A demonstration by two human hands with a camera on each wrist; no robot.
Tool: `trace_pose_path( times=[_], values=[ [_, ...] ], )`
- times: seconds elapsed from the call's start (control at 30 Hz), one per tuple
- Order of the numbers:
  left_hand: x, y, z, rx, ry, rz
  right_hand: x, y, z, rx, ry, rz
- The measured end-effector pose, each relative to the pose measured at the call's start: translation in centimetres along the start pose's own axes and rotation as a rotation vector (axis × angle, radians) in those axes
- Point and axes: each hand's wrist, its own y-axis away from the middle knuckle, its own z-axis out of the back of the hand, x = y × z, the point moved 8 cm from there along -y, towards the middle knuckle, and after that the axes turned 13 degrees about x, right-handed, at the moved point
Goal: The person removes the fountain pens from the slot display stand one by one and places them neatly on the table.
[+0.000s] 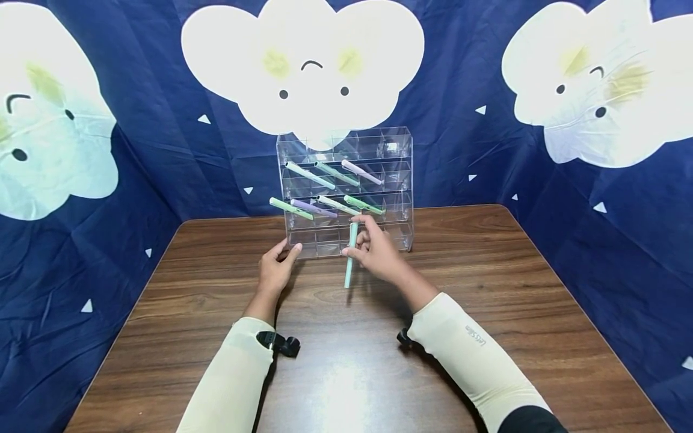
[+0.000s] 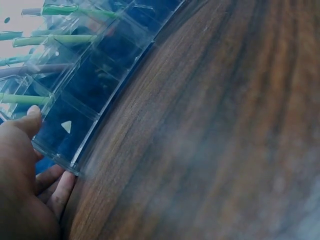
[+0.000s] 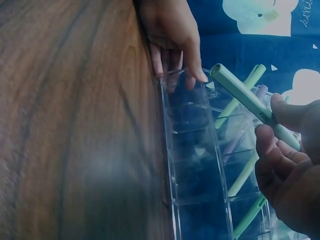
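Observation:
A clear plastic rack (image 1: 319, 248) with rows of small compartments stands upright at the back of the table. My left hand (image 1: 274, 272) grips its lower left corner, thumb in front and the other fingers around the side, as the left wrist view shows. With thumb and fingers, my right hand (image 1: 383, 255) pinches a mint-green pen (image 3: 242, 95), held steeply in front of the bottom row. Several pens lean out of the rack's two middle rows, among them a purple pen (image 1: 314, 208), a pink pen (image 1: 361, 172) and a bright green pen (image 1: 364, 205).
The wooden table (image 1: 335, 337) has its back edge just behind the rack. A dark blue cloth (image 1: 455, 78) with white cloud shapes hangs behind and at both sides. Both forearms wear pale sleeves (image 1: 471, 355) with black wrist straps.

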Motion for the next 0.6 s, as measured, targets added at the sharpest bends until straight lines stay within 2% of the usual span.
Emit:
trace_pose_path(
  times=[0.23,0.47,0.6],
  values=[
    [0.0,-0.1,0.2,-0.02,-0.025,-0.006,-0.7,0.0,-1.7,0.056,-0.029,-0.052],
    [0.0,-0.1,0.2,-0.026,-0.055,-0.003,-1.1,0.1,-3.9,0.113,0.031,-0.072],
    [0.1,0.0,0.2,-0.029,-0.052,-0.002,-1.8,0.0,-5.2,0.143,0.009,-0.082]
  ],
)
